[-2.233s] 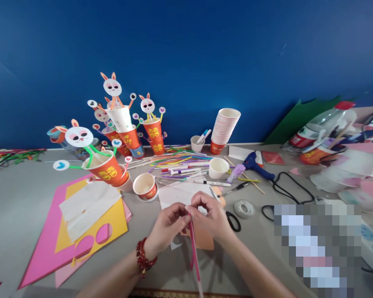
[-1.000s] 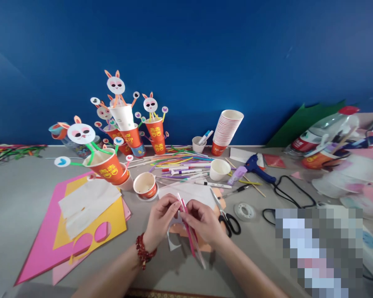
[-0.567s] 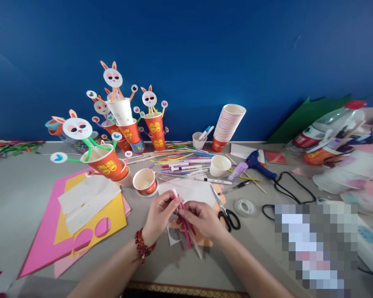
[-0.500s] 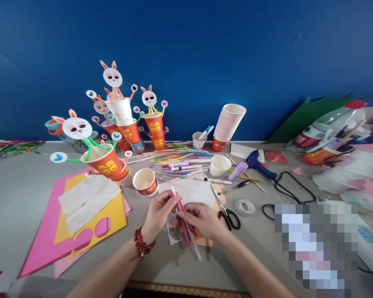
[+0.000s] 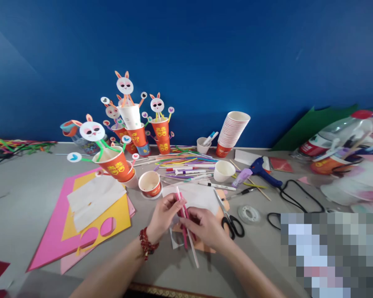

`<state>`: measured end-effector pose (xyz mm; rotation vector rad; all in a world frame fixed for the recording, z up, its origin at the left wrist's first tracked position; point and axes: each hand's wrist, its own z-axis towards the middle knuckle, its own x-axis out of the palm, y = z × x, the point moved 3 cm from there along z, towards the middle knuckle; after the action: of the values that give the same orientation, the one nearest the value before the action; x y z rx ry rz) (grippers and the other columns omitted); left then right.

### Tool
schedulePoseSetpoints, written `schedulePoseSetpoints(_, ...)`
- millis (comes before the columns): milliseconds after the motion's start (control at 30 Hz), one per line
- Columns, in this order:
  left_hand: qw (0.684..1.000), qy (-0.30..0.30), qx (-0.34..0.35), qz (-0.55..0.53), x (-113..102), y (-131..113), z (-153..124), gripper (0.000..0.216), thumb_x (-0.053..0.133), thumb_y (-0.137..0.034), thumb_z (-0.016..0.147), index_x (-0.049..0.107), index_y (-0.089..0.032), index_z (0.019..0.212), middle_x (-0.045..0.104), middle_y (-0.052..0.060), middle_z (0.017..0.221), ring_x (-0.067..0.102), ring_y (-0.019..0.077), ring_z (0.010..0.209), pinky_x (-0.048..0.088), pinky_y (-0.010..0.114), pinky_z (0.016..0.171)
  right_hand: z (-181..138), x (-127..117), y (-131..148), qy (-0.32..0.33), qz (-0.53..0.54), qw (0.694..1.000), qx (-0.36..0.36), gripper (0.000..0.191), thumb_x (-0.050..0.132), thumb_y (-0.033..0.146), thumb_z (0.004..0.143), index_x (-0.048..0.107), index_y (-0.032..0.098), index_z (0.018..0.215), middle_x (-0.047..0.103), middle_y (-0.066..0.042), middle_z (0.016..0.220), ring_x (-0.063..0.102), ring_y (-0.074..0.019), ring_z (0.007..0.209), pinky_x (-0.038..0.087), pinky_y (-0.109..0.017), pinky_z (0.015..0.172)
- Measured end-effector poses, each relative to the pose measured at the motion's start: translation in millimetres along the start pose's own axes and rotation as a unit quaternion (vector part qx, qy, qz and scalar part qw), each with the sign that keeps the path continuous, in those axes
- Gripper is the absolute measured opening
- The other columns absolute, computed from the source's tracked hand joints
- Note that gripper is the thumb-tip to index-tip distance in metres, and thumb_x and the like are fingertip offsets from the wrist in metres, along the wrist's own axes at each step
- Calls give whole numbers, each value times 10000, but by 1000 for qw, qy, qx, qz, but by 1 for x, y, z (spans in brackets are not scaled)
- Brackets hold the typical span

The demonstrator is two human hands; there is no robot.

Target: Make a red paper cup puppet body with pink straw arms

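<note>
Between my two hands are several pink pipe cleaners (image 5: 185, 240) and a thin pale straw (image 5: 194, 251), held tilted over the table. The fingers of my left hand (image 5: 164, 215) pinch their upper part. My right hand (image 5: 203, 223) closes on the bundle a little lower, thumb against the straw. Below the hands lie white paper (image 5: 199, 195) and orange paper pieces (image 5: 205, 247), partly covered. Black-handled scissors (image 5: 233, 225) rest just right of my right hand. A paper cup (image 5: 150, 184) stands beyond my left hand.
Rabbit-faced cup figures (image 5: 112, 163) stand at the back left, near pink and yellow sheets (image 5: 122, 215). Farther back are loose pipe cleaners and markers (image 5: 186, 171), stacked cups (image 5: 231, 132) and a blue glue gun (image 5: 264, 171). Clear tape (image 5: 248, 214) lies on the right.
My head view has tilted and turned slightly, so the scene sits lower and farther right. Both hands still hold the bundle; the straw now lies more clearly in front of the pink pipe cleaners.
</note>
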<state>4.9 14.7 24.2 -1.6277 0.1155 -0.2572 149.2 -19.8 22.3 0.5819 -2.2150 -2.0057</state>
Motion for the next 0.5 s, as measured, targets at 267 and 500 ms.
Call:
schedulePoseSetpoints(267, 989, 44, 97, 105, 7, -14, -4, 280, 588, -406, 916, 666, -149, 838, 614, 40, 785, 565, 164, 744, 460, 269, 689, 6, 0, -6, -46, 41, 998, -30, 329, 665, 484, 837, 614, 174, 738, 583, 16, 631, 508, -138, 573, 401, -243, 550)
schedulePoseSetpoints(500, 889, -130, 273, 343, -30, -65, -24, 322, 604, -273, 907, 576, -248, 1227, 594, 102, 1204, 581, 261, 1116, 491, 398, 953, 3, -13, 7, -87, 178, 980, -26, 413, 734, 571, 768, 582, 187, 781, 626, -10, 686, 581, -156, 622, 475, -262, 583)
